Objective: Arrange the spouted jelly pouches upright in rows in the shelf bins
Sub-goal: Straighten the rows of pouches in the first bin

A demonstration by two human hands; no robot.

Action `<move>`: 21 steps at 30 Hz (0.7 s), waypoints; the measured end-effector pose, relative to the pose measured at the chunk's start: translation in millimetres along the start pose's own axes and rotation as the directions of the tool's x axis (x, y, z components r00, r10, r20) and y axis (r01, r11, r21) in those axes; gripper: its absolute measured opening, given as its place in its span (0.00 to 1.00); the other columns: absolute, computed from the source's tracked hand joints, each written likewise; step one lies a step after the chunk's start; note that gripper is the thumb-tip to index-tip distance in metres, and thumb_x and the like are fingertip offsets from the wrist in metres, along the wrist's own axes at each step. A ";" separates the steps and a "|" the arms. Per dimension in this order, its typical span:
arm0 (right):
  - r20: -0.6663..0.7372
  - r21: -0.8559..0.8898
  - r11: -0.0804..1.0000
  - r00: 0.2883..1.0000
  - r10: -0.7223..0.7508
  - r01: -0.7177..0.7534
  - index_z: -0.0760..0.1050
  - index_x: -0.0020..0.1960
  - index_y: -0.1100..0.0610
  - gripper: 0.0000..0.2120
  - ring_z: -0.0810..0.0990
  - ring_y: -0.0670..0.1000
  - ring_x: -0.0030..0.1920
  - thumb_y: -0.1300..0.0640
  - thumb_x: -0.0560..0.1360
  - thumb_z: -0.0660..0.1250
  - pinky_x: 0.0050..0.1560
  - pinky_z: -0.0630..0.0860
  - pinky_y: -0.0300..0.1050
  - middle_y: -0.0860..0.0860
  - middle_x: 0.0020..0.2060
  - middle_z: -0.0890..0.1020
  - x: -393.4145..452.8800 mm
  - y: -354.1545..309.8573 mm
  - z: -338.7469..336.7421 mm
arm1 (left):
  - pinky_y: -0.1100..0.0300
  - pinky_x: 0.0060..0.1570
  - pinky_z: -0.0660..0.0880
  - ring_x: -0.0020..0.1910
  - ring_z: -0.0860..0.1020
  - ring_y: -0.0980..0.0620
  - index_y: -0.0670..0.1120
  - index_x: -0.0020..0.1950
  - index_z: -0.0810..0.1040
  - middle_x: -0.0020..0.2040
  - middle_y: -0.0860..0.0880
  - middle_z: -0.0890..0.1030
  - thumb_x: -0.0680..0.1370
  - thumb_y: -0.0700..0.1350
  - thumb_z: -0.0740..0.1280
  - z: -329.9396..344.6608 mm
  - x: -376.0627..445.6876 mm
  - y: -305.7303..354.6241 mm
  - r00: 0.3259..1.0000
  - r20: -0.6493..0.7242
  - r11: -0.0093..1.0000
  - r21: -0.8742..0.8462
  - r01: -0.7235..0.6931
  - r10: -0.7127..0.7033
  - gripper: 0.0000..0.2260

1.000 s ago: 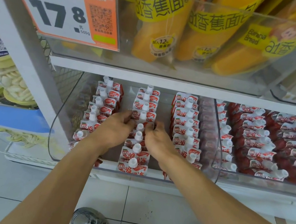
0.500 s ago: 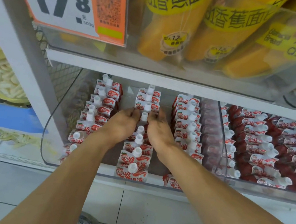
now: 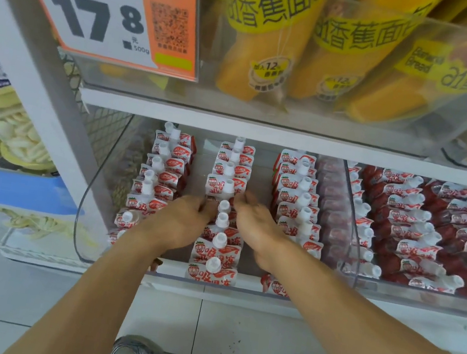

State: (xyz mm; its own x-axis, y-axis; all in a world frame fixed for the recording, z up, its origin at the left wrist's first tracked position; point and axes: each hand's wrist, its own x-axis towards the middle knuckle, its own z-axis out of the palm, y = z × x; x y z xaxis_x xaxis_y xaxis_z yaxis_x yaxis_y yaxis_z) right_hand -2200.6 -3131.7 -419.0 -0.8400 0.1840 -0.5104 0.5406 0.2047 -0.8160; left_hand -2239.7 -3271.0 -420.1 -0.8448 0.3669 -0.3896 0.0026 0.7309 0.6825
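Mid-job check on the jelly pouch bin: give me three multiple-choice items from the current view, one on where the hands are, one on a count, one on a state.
1. Which row in the left clear bin are both hands working?
A. left row
B. middle row
C. right row

2. How many rows of pouches stand in that bin?
A. two
B. three
C. five

3. How do the pouches in the middle row stand?
A. upright, white caps up
B. lying flat in a heap
C. upside down

Answers:
1 B: the left hand and right hand flank the middle row, fingers curled against a pouch on either side.
2 B: a left row, the middle row and a right row show.
3 A: each cap points up, one behind another.
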 end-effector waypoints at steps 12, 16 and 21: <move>-0.156 -0.006 0.997 0.984 -0.081 0.081 0.66 0.72 0.49 0.18 0.76 0.52 0.63 0.47 0.85 0.48 0.67 0.71 0.50 0.48 0.63 0.78 3.1 -1.1 7.8 | 0.57 0.49 0.72 0.51 0.77 0.49 0.48 0.62 0.73 0.56 0.45 0.80 0.84 0.47 0.53 4.4 3.4 11.2 0.997 -0.075 0.977 -0.208 -0.039 0.024 0.13; -0.121 0.009 0.999 0.991 -0.048 0.050 0.64 0.72 0.47 0.18 0.78 0.54 0.61 0.46 0.85 0.46 0.66 0.73 0.55 0.51 0.63 0.79 4.5 -0.7 12.5 | 0.51 0.60 0.73 0.53 0.78 0.50 0.49 0.62 0.75 0.55 0.48 0.81 0.83 0.48 0.54 4.9 6.9 8.3 0.999 -0.030 0.973 -0.230 -0.021 0.015 0.13; -0.056 -0.019 0.999 0.998 -0.029 0.028 0.62 0.74 0.48 0.20 0.76 0.52 0.60 0.45 0.85 0.46 0.64 0.72 0.50 0.50 0.66 0.76 -5.0 -7.9 8.0 | 0.48 0.63 0.72 0.56 0.78 0.51 0.51 0.61 0.76 0.57 0.49 0.81 0.82 0.51 0.55 -0.6 1.5 11.1 0.999 0.021 0.967 -0.256 -0.020 0.026 0.14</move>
State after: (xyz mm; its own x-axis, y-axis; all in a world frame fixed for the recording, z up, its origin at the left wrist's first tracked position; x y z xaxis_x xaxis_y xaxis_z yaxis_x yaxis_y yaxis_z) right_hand -2201.0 -3142.0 -412.2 -0.8513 0.2313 -0.4709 0.5180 0.2278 -0.8245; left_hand -2241.3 -3262.8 -412.8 -0.8332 0.3975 -0.3845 -0.1176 0.5520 0.8255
